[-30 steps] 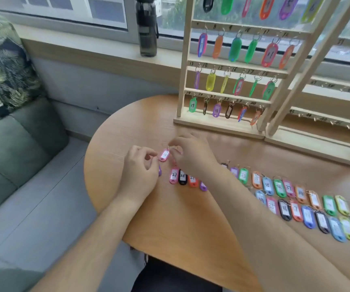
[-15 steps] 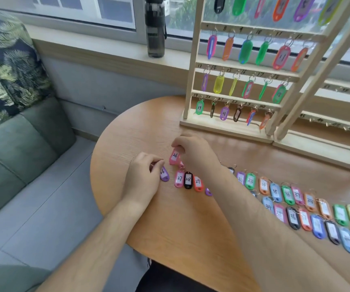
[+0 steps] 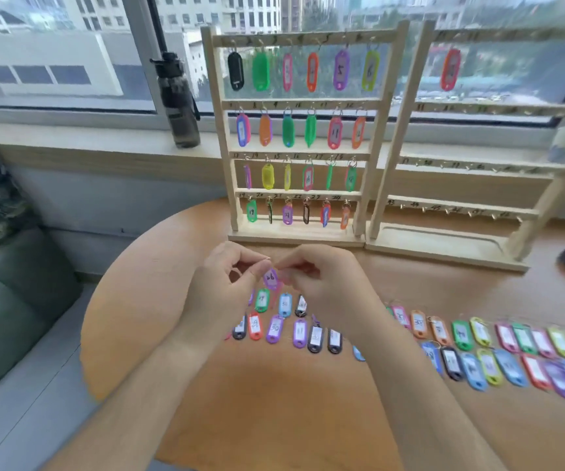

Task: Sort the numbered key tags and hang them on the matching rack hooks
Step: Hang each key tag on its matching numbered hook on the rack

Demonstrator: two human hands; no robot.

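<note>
L grip (image 3: 220, 287) & R grip (image 3: 322, 287): bare human hands, five fingers ea., slim. Wrists just behind each grip also bare. L forearm (image 3: 131, 396) & R forearm (image 3: 420, 402): bare skin from wrist back to btm frame edge, looking wider the farther from the grip (wide-angle lens). Nails, knuckle creases: too blurred to tell.

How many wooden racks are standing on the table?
2. The left rack is covered in tags; the right rack stands beside it with one orange tag. None seems hidden.
</note>
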